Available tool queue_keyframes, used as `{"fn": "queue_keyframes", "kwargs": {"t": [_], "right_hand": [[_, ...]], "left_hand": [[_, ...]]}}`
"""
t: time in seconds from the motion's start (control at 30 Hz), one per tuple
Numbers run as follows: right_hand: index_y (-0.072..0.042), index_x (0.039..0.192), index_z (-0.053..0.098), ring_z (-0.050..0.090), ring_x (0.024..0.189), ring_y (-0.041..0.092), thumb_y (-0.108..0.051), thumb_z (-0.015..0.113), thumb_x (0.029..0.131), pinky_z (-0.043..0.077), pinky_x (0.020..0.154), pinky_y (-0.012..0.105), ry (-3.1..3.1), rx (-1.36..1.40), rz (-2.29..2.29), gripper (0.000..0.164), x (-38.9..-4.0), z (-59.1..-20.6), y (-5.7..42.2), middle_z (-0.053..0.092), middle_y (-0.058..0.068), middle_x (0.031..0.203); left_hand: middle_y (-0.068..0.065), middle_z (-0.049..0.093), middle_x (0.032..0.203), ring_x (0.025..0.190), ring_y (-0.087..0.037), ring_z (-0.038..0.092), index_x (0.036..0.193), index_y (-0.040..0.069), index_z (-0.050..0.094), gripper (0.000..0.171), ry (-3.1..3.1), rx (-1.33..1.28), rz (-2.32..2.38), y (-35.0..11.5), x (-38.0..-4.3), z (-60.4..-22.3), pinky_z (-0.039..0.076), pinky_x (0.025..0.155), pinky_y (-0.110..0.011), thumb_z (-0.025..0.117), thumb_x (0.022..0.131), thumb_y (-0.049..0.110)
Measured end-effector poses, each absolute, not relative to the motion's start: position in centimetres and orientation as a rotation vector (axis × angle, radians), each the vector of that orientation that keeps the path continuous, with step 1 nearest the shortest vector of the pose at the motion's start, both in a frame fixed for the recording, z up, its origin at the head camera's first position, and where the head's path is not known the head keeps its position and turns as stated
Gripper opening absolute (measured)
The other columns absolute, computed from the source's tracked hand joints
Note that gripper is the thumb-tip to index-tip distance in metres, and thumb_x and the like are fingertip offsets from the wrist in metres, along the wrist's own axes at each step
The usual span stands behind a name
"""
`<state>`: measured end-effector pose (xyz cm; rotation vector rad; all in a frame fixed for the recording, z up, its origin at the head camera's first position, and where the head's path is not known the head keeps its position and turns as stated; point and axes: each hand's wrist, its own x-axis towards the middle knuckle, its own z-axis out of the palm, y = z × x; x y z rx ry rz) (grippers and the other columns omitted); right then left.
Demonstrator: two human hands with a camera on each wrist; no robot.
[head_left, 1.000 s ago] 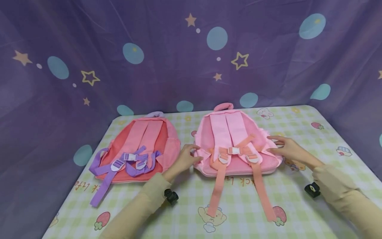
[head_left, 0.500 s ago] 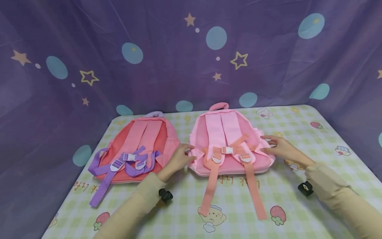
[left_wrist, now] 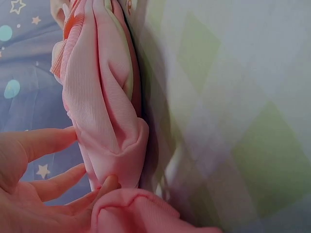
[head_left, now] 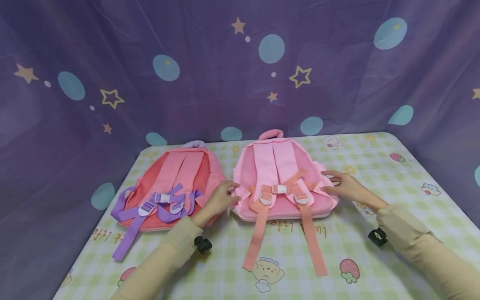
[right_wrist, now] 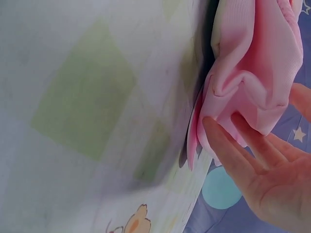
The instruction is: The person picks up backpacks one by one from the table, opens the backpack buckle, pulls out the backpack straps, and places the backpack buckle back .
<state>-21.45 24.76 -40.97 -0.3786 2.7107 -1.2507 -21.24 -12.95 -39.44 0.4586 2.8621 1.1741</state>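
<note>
A light pink backpack (head_left: 245, 166) lies on its front on the table, back panel and shoulder straps facing up. Its orange webbing straps (head_left: 312, 246) trail toward me from a white buckle. My left hand (head_left: 218, 199) touches the bag's left side with spread fingers; in the left wrist view the fingertips (left_wrist: 65, 136) meet the pink side fabric. On the opposite side my right hand (head_left: 349, 187) rests its extended fingers against the side pocket, as the right wrist view shows, with the thumb near the upper edge. The bag's front is hidden underneath.
A coral-pink backpack (head_left: 150, 175) with purple straps (head_left: 129, 239) lies to the left, close beside my left hand and partly behind it. The table wears a green checked cloth (head_left: 292, 283) with cartoon prints. A purple starry curtain (head_left: 210, 83) hangs behind.
The light pink backpack has slid left toward the coral-pink one, both hands moving along with it at its sides. The coral-pink backpack stays where it was.
</note>
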Motion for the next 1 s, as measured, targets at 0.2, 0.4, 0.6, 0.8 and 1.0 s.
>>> {"fn": "queue_keyframes", "kwargs": {"t": [0.2, 0.4, 0.6, 0.8, 1.0], "right_hand": [[0.007, 0.129, 0.038, 0.049, 0.106, 0.042, -0.022, 0.063, 0.082, 0.047, 0.081, 0.041, 2.71, -0.435, -1.218, 0.061, -21.3, -40.5, 24.5, 0.046, 0.033, 0.119], [0.009, 0.121, 0.045, 0.054, 0.097, 0.042, -0.016, 0.061, 0.083, 0.05, 0.074, 0.04, 2.807, -0.5, -1.176, 0.049, -20.8, -38.7, 24.2, 0.05, 0.031, 0.115], [0.007, 0.112, 0.054, 0.055, 0.092, 0.041, -0.01, 0.061, 0.08, 0.047, 0.075, 0.047, 3.013, -0.62, -1.111, 0.037, -20.5, -37.6, 23.1, 0.055, 0.025, 0.112], [0.007, 0.111, 0.056, 0.056, 0.094, 0.038, -0.003, 0.058, 0.079, 0.046, 0.077, 0.049, 2.96, -0.687, -1.156, 0.033, -20.4, -37.2, 21.5, 0.057, 0.023, 0.11], [0.004, 0.111, 0.057, 0.055, 0.096, 0.035, -0.009, 0.061, 0.082, 0.045, 0.079, 0.047, 2.892, -0.717, -1.167, 0.032, -20.2, -37.0, 19.8, 0.059, 0.02, 0.108]], "left_hand": [[-0.019, 0.055, 0.106, 0.088, -0.029, 0.055, 0.105, -0.004, 0.06, 0.035, 2.895, 0.464, 1.129, -13.1, -21.3, -39.3, 0.046, 0.076, -0.037, 0.069, 0.073, 0.007], [-0.018, 0.056, 0.105, 0.099, -0.032, 0.05, 0.103, -0.001, 0.061, 0.033, 2.977, 0.523, 1.108, -12.7, -21.3, -38.8, 0.043, 0.082, -0.041, 0.066, 0.072, 0.007], [-0.017, 0.059, 0.102, 0.098, -0.029, 0.052, 0.1, 0.0, 0.062, 0.027, 2.965, 0.685, 1.169, -11.5, -21.5, -38.2, 0.041, 0.086, -0.04, 0.066, 0.074, 0.007], [-0.015, 0.059, 0.104, 0.099, -0.027, 0.053, 0.103, -0.001, 0.061, 0.028, 2.854, 0.793, 1.147, -9.7, -21.8, -37.5, 0.042, 0.086, -0.039, 0.066, 0.076, 0.007], [-0.014, 0.058, 0.107, 0.098, -0.025, 0.053, 0.105, 0.0, 0.06, 0.03, 2.794, 0.828, 1.087, -8.0, -22.1, -37.3, 0.043, 0.085, -0.036, 0.065, 0.077, 0.007]]}}
